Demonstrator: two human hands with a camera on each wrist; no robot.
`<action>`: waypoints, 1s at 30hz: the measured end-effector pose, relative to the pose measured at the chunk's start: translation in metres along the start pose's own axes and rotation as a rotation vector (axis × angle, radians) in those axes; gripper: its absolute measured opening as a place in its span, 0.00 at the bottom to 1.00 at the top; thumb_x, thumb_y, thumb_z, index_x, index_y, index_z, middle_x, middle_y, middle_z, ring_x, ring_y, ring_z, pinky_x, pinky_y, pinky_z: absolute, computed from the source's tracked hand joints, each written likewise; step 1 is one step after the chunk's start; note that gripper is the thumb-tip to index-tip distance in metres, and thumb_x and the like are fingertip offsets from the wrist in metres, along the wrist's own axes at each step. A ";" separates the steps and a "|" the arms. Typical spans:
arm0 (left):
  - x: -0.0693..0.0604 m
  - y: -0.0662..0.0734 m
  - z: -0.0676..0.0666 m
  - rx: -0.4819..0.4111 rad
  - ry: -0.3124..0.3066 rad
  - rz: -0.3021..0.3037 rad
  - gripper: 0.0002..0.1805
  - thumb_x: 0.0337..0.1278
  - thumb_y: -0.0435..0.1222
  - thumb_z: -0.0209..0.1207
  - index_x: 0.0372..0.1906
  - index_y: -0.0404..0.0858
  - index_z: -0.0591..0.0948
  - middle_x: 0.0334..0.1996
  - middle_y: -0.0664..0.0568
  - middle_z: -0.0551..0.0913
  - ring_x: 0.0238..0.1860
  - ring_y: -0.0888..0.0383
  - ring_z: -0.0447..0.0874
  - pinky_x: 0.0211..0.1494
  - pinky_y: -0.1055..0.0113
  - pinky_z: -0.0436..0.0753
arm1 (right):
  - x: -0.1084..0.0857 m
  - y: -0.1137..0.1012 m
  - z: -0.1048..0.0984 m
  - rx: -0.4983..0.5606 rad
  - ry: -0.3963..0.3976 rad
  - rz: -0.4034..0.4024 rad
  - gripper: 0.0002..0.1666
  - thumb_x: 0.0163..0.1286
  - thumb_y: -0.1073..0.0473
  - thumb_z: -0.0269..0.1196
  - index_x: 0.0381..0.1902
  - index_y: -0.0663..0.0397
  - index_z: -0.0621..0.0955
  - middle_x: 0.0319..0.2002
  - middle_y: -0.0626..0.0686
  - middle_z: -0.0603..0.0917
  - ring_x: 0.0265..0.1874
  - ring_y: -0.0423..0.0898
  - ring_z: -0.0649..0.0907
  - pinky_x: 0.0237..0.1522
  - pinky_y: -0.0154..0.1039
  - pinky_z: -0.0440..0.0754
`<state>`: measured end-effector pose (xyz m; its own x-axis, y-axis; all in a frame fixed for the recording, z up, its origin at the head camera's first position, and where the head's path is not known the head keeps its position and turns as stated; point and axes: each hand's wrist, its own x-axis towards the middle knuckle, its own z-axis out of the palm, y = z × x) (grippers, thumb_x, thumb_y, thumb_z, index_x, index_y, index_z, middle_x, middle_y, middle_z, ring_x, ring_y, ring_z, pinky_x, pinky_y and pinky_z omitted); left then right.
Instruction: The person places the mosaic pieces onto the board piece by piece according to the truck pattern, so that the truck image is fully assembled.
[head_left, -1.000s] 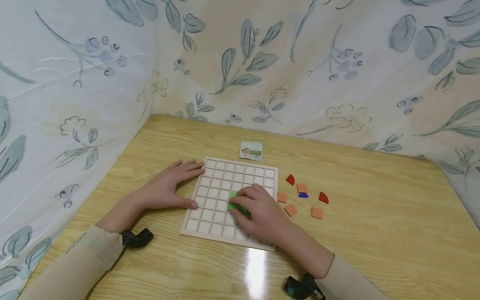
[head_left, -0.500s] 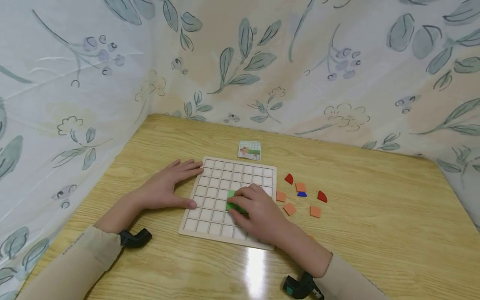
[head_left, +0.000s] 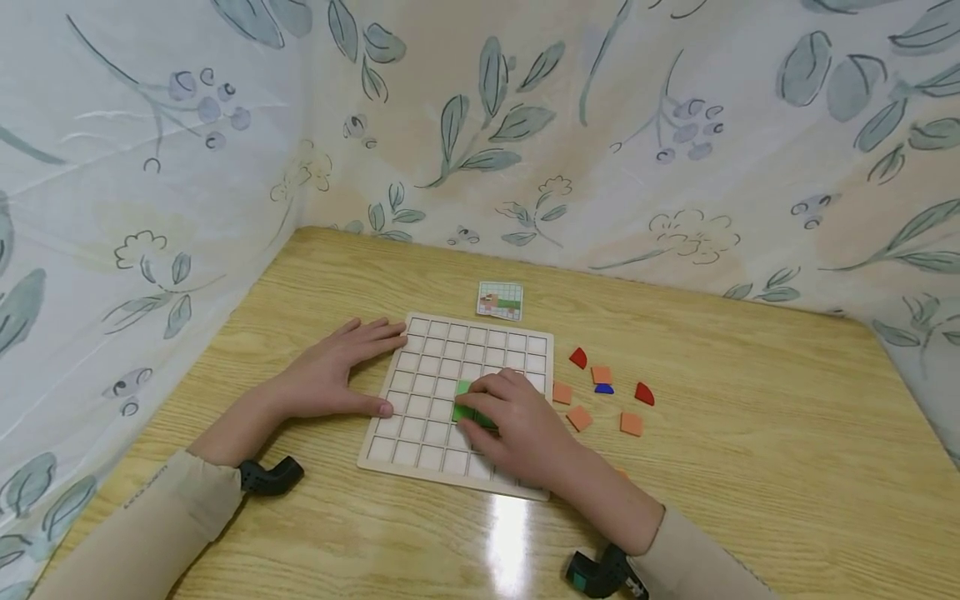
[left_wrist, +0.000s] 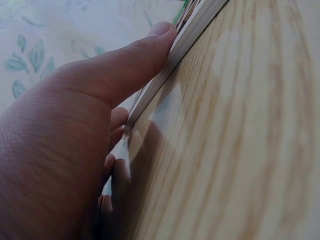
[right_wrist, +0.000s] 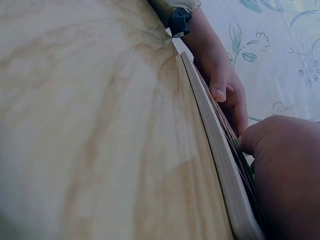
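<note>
Little is shifted since a second ago: an orange edge (head_left: 622,473) is now exposed beside the right forearm, and the dark green tile (head_left: 487,419) seems to be laid flatter. That tile is enclosed by the curled thumb and fingers of the right hand (head_left: 517,425), on the pale wooden board (head_left: 430,457), just toward 3 o'clock from its middle; a light green tile (head_left: 462,412) is partly covered beside it. The board is divided into shallow square cells. At 10 o'clock its edge is touched by the left hand (head_left: 337,377), whose fingers are held apart. Past 3 o'clock, flat orange squares (head_left: 631,424), red quarter-rounds (head_left: 645,393) and a blue rounded piece (head_left: 603,389) are scattered on the streaky wood-grain desk (head_left: 360,533). Near 12 o'clock a printed card (head_left: 500,301) is placed, backed by creased, leaf-patterned cloth (head_left: 480,208).
</note>
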<state>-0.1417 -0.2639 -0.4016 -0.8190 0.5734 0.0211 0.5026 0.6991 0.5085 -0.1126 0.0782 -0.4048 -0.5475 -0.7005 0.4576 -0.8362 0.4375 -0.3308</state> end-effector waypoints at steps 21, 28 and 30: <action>-0.001 -0.002 0.003 0.004 0.001 0.005 0.59 0.56 0.69 0.73 0.87 0.47 0.66 0.87 0.54 0.59 0.88 0.46 0.50 0.90 0.43 0.42 | -0.008 0.001 -0.007 -0.024 0.046 0.021 0.13 0.71 0.56 0.76 0.51 0.54 0.93 0.48 0.50 0.88 0.49 0.50 0.84 0.55 0.47 0.84; -0.001 -0.001 0.002 0.001 0.003 0.013 0.60 0.56 0.68 0.73 0.87 0.47 0.65 0.88 0.54 0.57 0.88 0.45 0.48 0.90 0.43 0.41 | -0.019 0.006 -0.017 -0.030 0.069 0.073 0.15 0.70 0.57 0.76 0.52 0.55 0.92 0.49 0.50 0.88 0.49 0.50 0.83 0.53 0.48 0.84; -0.001 -0.002 0.002 0.006 0.001 0.013 0.60 0.56 0.69 0.73 0.87 0.47 0.65 0.88 0.54 0.57 0.88 0.46 0.48 0.90 0.43 0.41 | -0.022 0.007 -0.020 -0.032 0.076 0.092 0.16 0.70 0.57 0.76 0.53 0.56 0.92 0.50 0.50 0.88 0.49 0.50 0.83 0.53 0.48 0.84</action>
<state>-0.1416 -0.2648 -0.4039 -0.8130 0.5815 0.0287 0.5145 0.6946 0.5028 -0.1073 0.1083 -0.4004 -0.6220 -0.6124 0.4879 -0.7820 0.5169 -0.3482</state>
